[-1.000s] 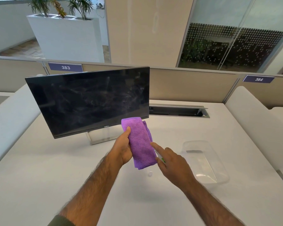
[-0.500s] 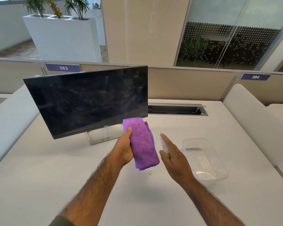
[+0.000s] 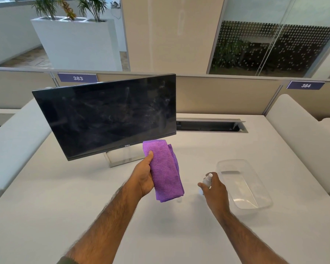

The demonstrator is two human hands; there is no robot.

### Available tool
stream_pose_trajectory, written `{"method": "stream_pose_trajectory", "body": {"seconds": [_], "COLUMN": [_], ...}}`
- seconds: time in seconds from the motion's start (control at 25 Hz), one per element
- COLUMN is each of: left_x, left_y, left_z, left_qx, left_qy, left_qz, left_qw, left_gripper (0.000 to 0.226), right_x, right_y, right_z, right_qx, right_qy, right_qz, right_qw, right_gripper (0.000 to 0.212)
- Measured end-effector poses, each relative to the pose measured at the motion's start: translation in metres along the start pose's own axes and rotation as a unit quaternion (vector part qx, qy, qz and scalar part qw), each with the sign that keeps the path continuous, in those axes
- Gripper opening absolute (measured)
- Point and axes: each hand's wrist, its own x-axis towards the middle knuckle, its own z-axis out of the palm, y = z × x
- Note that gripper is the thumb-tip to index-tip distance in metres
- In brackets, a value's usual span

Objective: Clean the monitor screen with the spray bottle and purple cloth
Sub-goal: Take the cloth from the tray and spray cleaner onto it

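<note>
Fingers (image 3: pixel 216 184) of the right hand (image 3: pixel 215 193) now clamp the spray bottle (image 3: pixel 207 180), moved right of the purple cloth (image 3: pixel 165 174) in the left hand's (image 3: pixel 144 175) grip; monitor screen (image 3: pixel 111 115) upper left looks smeared, probably wiping next.

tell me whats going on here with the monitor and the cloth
A person is getting ready to clean a monitor on a white desk. The left hand holds a folded purple cloth just below the screen's lower right corner. The right hand has its grip around a small spray bottle, beside a clear tub. The screen looks smudged, and the cloth is not on it yet.
</note>
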Motion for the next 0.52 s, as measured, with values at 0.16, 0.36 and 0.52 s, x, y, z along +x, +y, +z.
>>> {"method": "stream_pose_trajectory", "body": {"seconds": [0.16,0.36,0.52], "left_x": [-0.001,-0.001,0.0], "left_y": [0.002,0.005,0.007], "left_z": [-0.003,-0.005,-0.007], "left_qx": [0.005,0.008,0.009], "left_qy": [-0.003,-0.001,-0.004], "left_qz": [0.0,-0.001,-0.005], "left_qw": [1.0,1.0,1.0], "left_gripper": [0.033,0.034,0.034], "right_x": [0.005,0.005,0.007], "right_y": [0.006,0.008,0.008], "right_z": [0.006,0.013,0.015], "right_qx": [-0.004,-0.009,-0.012], "right_qy": [-0.009,-0.023,-0.033], "right_qz": [0.029,0.022,0.033], "right_qw": [1.0,0.999,0.999], "right_gripper": [0.03,0.031,0.034]}}
